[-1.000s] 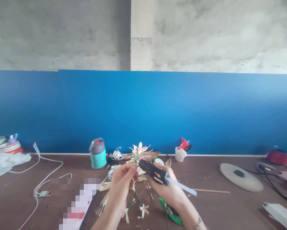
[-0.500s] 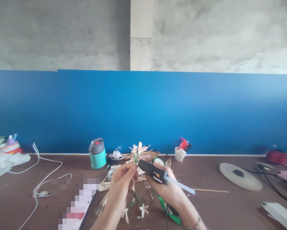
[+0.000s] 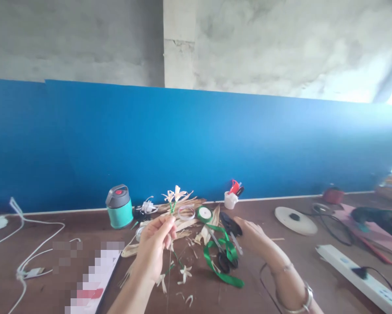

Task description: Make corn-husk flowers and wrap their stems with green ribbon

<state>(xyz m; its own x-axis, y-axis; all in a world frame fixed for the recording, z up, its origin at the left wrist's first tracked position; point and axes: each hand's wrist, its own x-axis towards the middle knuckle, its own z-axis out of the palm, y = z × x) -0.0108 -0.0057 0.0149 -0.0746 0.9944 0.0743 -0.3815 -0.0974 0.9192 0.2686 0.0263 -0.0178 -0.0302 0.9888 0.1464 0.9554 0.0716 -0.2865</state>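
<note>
My left hand pinches the green stems of a small pair of cream handmade flowers, which stand upright above my fingertips. My right hand is closed around a black hot glue gun, with a translucent glue stick poking out of its back. Part of that grip is hidden behind my hand. Below the glue gun lie a loose green ribbon and dark-handled scissors. Another cream flower with a green stem rests on the table between my arms.
Dried husks and a ribbon spool lie behind my hands. A teal jar and white cables are left. A white cup, a round lid and a power strip stand or lie right.
My right hand has carried the glue gun away from the flower stems to the right, uncovering the green ribbon and scissors. My left hand keeps hold of the flowers. The view has turned rightward.
</note>
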